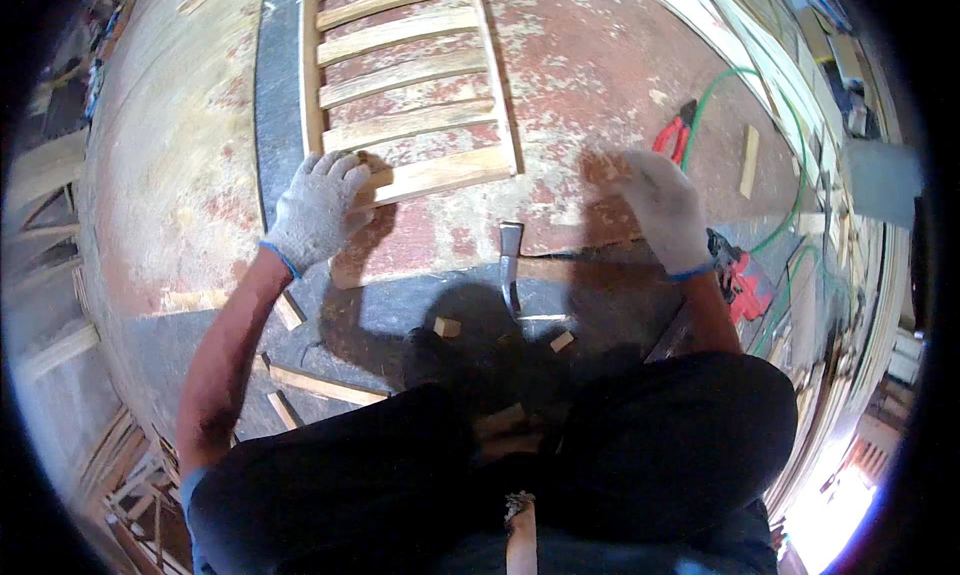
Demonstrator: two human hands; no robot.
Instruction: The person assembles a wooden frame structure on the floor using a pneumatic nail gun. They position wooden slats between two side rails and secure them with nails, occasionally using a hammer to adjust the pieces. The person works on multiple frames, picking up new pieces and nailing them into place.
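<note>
A slatted wooden frame [408, 73], like a short ladder, lies on the worn reddish board ahead of me. My left hand [320, 207], in a pale knitted glove with a blue cuff, closes over the frame's near left corner. Off to the right, apart from the frame, hovers my right hand [664, 203] in a matching glove. Its fingers point left, loosely bent and slightly blurred, with nothing visible in them. Between the hands rests a hammer [510, 260], its metal head toward the middle and its brown handle running right into shadow.
Red-handled pliers [674, 135] lie beyond my right hand. A red power tool [745, 287] sits beside my right wrist, near a green hose [800, 200]. Wood offcuts [325, 383] are scattered before my knees. Long pale strips [735, 30] are stacked along the right.
</note>
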